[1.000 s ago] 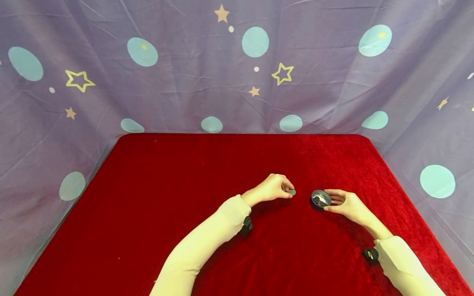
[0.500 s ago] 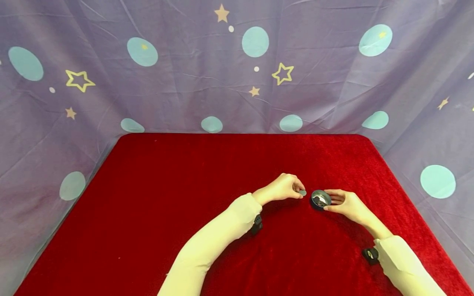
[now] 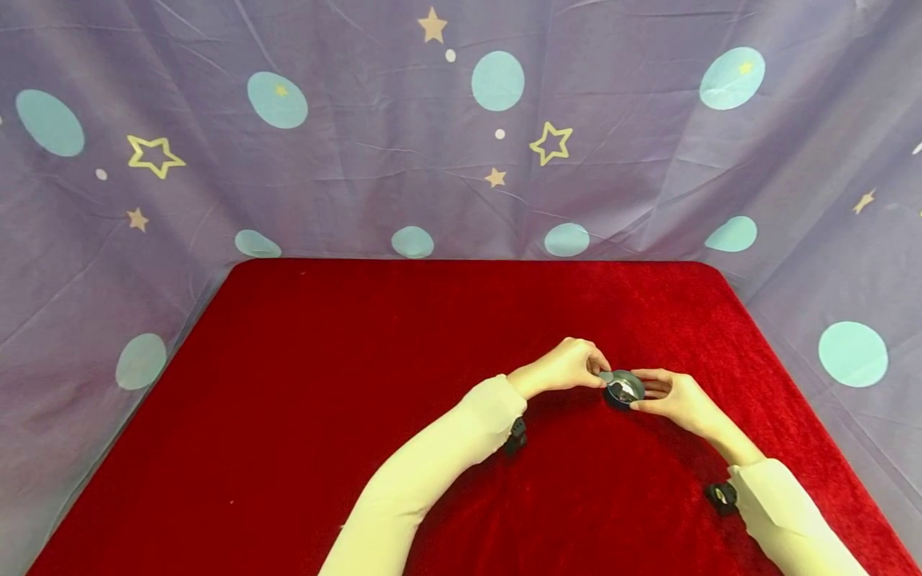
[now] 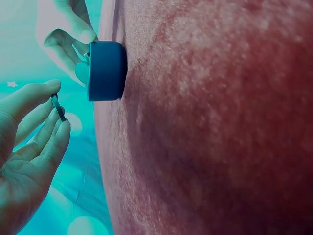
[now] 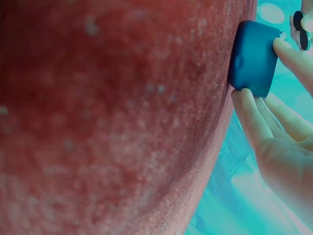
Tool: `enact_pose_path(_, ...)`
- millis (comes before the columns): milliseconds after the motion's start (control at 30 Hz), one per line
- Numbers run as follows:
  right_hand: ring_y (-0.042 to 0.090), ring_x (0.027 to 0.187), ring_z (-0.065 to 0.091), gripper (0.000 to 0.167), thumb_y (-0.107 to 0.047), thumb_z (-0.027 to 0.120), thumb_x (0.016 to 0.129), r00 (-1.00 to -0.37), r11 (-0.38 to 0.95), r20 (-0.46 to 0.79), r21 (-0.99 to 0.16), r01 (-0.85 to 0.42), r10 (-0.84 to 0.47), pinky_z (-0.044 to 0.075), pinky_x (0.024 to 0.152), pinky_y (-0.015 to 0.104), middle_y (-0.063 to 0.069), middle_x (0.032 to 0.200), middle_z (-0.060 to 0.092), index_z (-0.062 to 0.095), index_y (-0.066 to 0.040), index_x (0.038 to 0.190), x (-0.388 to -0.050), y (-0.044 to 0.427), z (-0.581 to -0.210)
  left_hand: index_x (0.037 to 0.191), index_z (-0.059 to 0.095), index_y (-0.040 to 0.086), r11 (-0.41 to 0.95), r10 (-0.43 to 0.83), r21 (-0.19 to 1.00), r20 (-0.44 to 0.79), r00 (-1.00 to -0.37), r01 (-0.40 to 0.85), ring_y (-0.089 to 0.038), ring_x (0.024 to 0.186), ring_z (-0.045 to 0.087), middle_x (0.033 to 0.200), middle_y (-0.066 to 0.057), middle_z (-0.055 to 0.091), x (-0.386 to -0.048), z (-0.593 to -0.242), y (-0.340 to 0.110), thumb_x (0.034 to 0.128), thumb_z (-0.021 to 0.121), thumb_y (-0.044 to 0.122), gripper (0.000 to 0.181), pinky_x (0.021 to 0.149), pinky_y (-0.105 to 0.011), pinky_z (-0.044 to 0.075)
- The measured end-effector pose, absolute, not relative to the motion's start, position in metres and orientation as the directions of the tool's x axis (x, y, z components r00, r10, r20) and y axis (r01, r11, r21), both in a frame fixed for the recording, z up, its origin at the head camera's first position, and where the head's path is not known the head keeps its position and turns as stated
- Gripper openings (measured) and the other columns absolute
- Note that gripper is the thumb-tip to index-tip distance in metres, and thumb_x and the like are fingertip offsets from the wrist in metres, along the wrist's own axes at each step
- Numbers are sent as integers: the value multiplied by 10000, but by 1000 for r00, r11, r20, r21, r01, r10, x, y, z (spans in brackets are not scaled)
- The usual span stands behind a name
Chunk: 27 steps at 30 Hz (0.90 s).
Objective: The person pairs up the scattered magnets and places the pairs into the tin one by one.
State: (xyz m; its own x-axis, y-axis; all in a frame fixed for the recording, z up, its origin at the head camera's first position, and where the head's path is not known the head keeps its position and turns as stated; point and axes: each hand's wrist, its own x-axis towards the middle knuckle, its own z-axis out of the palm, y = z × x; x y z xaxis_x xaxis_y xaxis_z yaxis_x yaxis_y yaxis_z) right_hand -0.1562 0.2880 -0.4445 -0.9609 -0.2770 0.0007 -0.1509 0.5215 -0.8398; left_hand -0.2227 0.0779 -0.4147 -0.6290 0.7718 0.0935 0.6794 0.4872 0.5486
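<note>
A small round blue container (image 3: pixel 625 389) with a shiny, mirror-like inside stands upright on the red cloth. My right hand (image 3: pixel 679 398) grips it from the right, with the thumb at the rim and fingers along the side. A thin rounded piece (image 4: pixel 82 72) shows at its open top in the left wrist view; I cannot tell what it is. My left hand (image 3: pixel 574 366) pinches a small thin flat disc (image 4: pixel 57 107) between thumb and fingertips, at the container's left rim. Whether disc and rim touch cannot be told. A fingertip partly covers the disc (image 5: pixel 304 40) in the right wrist view.
A red velvety cloth (image 3: pixel 374 344) covers the table. Behind it and at both sides hangs a purple curtain (image 3: pixel 346 184) with blue dots and stars. Both forearms carry a black wrist device, the left one (image 3: pixel 515 436) under the sleeve cuff.
My left hand has moved right with the disc, from a gap beside the container to its left rim. The right hand and the container have stayed in place.
</note>
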Motion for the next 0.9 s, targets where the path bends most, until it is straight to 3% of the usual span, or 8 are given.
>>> enact_pose_path(900,368,951,572,563,-119,707,737,-959,530,-17,-836,-140,-281,500,728,273,288,1143,520,468,138,1177,-157,289,-446,940,694,85,509,783,536,36,-620,673,-4,708,545,804,33,638,-220,-415,96,745,712,189,222,639,-66,371)
